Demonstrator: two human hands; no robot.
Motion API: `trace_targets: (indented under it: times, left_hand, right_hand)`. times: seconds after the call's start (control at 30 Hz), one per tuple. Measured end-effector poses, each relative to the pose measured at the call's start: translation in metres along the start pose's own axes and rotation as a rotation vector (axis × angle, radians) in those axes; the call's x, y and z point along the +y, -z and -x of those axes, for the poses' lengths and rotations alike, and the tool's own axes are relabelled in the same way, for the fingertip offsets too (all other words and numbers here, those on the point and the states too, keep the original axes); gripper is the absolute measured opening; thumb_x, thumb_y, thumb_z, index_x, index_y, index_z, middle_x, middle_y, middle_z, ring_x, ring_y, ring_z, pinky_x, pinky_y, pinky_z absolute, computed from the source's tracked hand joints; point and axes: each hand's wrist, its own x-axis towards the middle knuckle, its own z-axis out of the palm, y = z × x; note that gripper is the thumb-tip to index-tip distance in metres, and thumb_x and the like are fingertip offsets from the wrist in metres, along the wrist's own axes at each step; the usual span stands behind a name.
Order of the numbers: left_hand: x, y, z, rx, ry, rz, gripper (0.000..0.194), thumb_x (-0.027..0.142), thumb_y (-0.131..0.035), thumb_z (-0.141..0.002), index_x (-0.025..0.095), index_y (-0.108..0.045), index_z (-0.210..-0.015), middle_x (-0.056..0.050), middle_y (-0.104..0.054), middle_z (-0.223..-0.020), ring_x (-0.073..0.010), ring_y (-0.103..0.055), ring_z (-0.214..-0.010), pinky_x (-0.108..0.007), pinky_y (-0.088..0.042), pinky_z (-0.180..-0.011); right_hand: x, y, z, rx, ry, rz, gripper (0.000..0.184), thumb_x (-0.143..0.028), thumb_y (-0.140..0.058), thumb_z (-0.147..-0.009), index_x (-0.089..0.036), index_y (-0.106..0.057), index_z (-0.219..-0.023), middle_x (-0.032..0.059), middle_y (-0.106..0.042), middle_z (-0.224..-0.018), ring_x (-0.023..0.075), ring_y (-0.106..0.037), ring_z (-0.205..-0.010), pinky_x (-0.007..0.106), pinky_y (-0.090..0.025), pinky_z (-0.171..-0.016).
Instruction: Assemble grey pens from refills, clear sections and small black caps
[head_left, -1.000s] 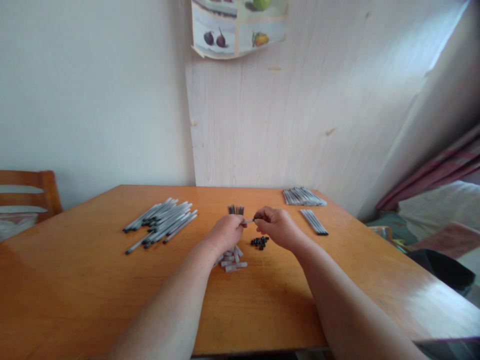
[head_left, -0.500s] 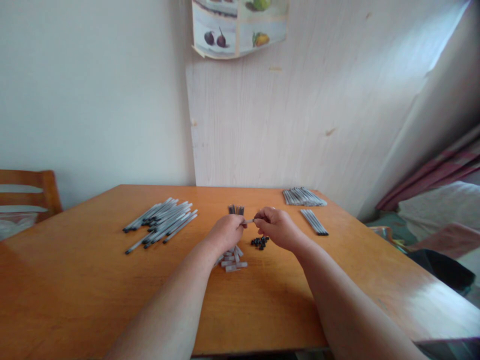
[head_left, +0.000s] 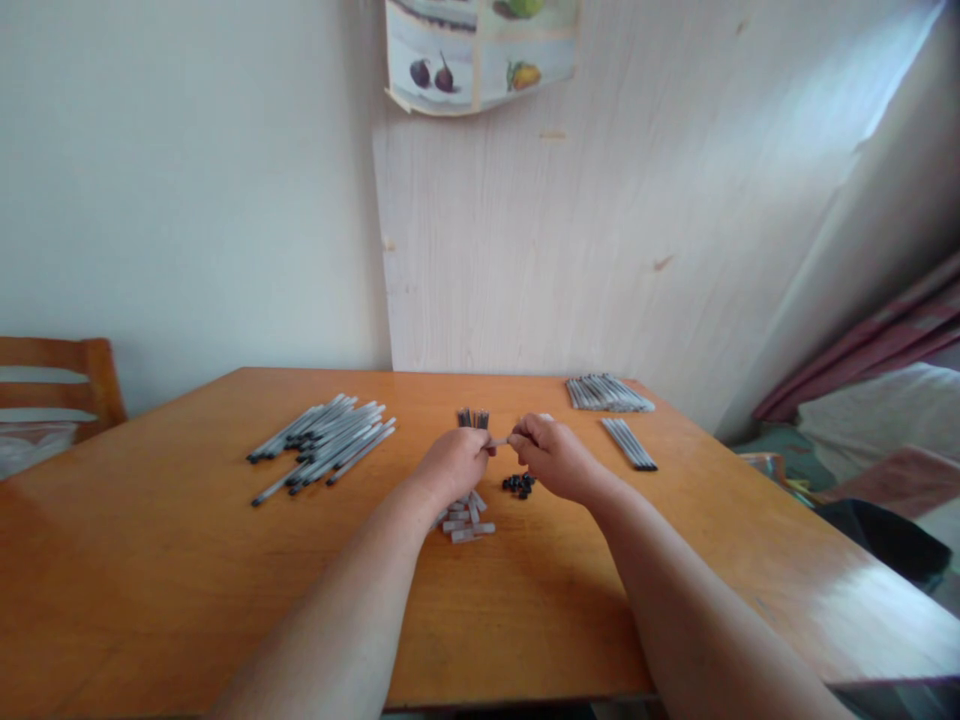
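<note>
My left hand (head_left: 459,462) is closed around one end of a thin, pale translucent pen (head_left: 499,442) over the middle of the table. At the other end, my right hand (head_left: 551,452) pinches it with thumb and fingers; its tip is hidden there. Beyond my left hand lie several thin dark-ended pen refills (head_left: 472,418), partly covered by it. Closer to me, partly behind my left forearm, is a loose pile of clear pen caps (head_left: 466,525). Small black plugs (head_left: 517,486) lie in a heap just below my right hand.
A spread of grey pens with black ends (head_left: 330,440) lies on the wooden table (head_left: 150,560) at left. To the right is a neat row of pens (head_left: 628,444), with a larger bundle of pens (head_left: 609,393) behind. A wooden chair (head_left: 97,385) stands at far left.
Almost nothing differs. Both hands keep hold of the pen in the same place, with only a slight shift of the right hand's fingers and the view.
</note>
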Motion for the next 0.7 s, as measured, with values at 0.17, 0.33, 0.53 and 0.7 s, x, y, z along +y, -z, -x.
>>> trace_targets:
  times: [0.17, 0.33, 0.53, 0.7]
  left_hand:
    - [0.004, 0.001, 0.001, 0.002, 0.008, 0.015, 0.023, 0.020, -0.046, -0.087, 0.020, -0.069, -0.092, -0.008, -0.072, -0.092, -0.0195, -0.065, -0.089, -0.028, -0.045, -0.077]
    - [0.012, 0.005, 0.004, 0.044, 0.000, 0.067, 0.022, 0.035, -0.048, -0.090, 0.021, -0.061, -0.102, -0.007, -0.069, -0.094, -0.0200, -0.063, -0.085, -0.028, -0.043, -0.071]
    - [0.012, 0.004, 0.001, 0.046, -0.051, 0.253, 0.031, 0.047, -0.040, -0.094, 0.020, -0.055, -0.089, -0.002, -0.062, -0.081, -0.0157, -0.056, -0.075, -0.026, -0.040, -0.065]
    - [0.015, 0.005, 0.000, 0.002, 0.028, 0.469, 0.039, 0.052, -0.042, -0.092, 0.016, -0.058, -0.086, -0.002, -0.061, -0.081, -0.0130, -0.052, -0.068, -0.026, -0.040, -0.063]
  right_hand:
    - [0.002, -0.002, -0.001, 0.005, 0.025, -0.035, 0.023, -0.029, -0.045, -0.093, -0.020, -0.051, -0.073, 0.0004, -0.061, -0.066, 0.0117, -0.054, -0.061, 0.022, -0.034, -0.057]
    - [0.006, -0.006, -0.003, 0.014, -0.079, -0.138, 0.030, -0.037, -0.044, -0.094, -0.020, -0.051, -0.071, -0.0003, -0.059, -0.061, 0.0103, -0.053, -0.053, 0.021, -0.034, -0.050]
    - [0.012, -0.012, -0.006, 0.059, -0.165, -0.441, 0.027, -0.040, -0.043, -0.093, -0.020, -0.058, -0.081, 0.0018, -0.065, -0.071, 0.0110, -0.059, -0.056, 0.021, -0.042, -0.049]
    - [0.011, -0.014, -0.007, 0.094, -0.174, -0.564, 0.023, -0.033, -0.052, -0.087, -0.020, -0.065, -0.100, 0.0040, -0.069, -0.080, 0.0130, -0.062, -0.064, 0.023, -0.047, -0.054]
